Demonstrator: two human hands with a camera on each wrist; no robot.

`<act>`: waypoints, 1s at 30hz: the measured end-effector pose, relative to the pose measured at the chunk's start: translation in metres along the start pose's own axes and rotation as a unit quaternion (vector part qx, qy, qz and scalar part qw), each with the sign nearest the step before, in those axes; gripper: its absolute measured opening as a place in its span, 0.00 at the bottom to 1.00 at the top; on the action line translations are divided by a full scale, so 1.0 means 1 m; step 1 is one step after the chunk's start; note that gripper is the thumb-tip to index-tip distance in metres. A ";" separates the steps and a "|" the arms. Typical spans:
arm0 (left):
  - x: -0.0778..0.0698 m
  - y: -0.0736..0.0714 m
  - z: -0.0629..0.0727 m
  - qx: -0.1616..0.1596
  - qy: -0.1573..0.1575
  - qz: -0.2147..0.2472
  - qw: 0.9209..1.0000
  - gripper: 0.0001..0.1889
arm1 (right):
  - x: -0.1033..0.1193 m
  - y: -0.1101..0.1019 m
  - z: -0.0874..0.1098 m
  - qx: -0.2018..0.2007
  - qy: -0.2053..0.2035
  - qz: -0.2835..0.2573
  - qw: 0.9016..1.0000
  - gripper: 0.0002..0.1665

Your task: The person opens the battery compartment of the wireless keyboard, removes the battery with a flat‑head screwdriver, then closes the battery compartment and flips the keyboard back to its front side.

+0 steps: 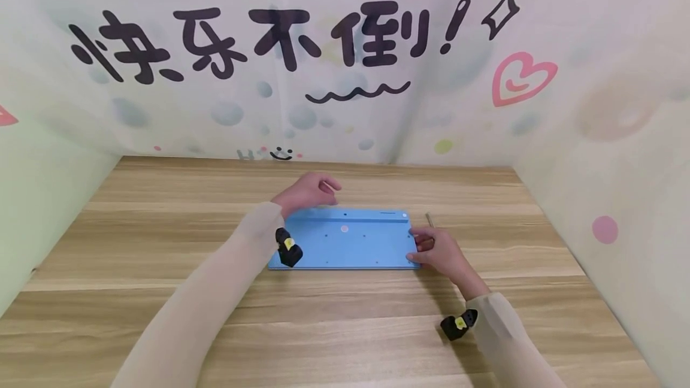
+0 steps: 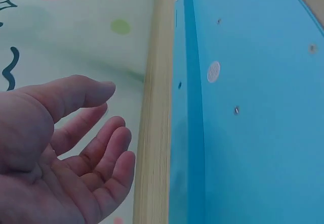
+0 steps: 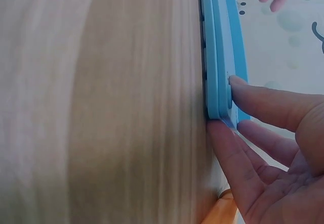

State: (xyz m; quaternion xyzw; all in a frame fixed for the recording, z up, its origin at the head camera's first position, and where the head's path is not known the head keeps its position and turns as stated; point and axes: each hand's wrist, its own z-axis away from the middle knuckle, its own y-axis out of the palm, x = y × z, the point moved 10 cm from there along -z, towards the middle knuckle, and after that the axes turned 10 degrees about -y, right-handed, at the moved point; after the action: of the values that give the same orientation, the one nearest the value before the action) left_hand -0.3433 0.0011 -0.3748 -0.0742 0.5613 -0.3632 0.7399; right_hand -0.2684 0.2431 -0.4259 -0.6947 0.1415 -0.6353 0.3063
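Observation:
A light blue keyboard [image 1: 339, 250] lies back side up on the wooden table, with small screw holes and a round white sticker on its back. In the right wrist view, dark gaps between keys line its underside. My right hand [image 1: 441, 250] pinches the keyboard's right end, thumb on the back and fingers at the lower edge. Loosely curved and holding nothing, my left hand [image 1: 312, 189] is over the far left edge of the keyboard. Thumb and fingers of the left hand stand apart in the left wrist view.
Just beyond the right hand lies a thin metal rod [image 1: 429, 219], and an orange piece [image 3: 223, 210] shows below that hand in the right wrist view. A printed white cloth [image 1: 345, 124] hangs behind the table [image 1: 345, 328] and along its sides.

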 end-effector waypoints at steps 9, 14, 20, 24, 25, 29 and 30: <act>-0.022 0.024 -0.013 0.000 0.024 -0.013 1.000 0.19 | 0.003 0.001 -0.001 0.002 -0.005 -0.002 1.000 0.33; -0.029 0.042 -0.014 0.002 0.036 -0.029 0.999 0.17 | 0.004 0.000 0.000 0.001 -0.001 -0.006 1.000 0.33; -0.037 0.064 -0.018 0.008 0.052 -0.033 0.998 0.15 | 0.001 -0.002 0.001 -0.002 0.006 -0.003 1.000 0.32; -0.039 0.078 -0.024 0.008 0.053 -0.044 0.998 0.13 | -0.002 -0.001 0.001 -0.003 0.004 0.002 1.000 0.32; -0.038 0.080 -0.025 0.008 0.050 -0.047 0.998 0.12 | -0.002 -0.001 0.000 -0.003 0.003 0.004 1.000 0.32; -0.035 0.090 -0.033 0.007 0.043 -0.059 0.997 0.11 | -0.003 -0.001 0.000 -0.004 -0.001 0.008 1.000 0.32; -0.035 0.092 -0.035 0.005 0.043 -0.062 0.997 0.11 | -0.003 -0.001 0.000 -0.005 0.000 0.008 1.000 0.32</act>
State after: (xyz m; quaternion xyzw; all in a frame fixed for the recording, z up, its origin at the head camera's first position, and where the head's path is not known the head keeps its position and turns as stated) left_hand -0.3362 0.1000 -0.4082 -0.0894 0.5847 -0.4144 0.6917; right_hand -0.2693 0.2454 -0.4274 -0.6950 0.1502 -0.6321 0.3080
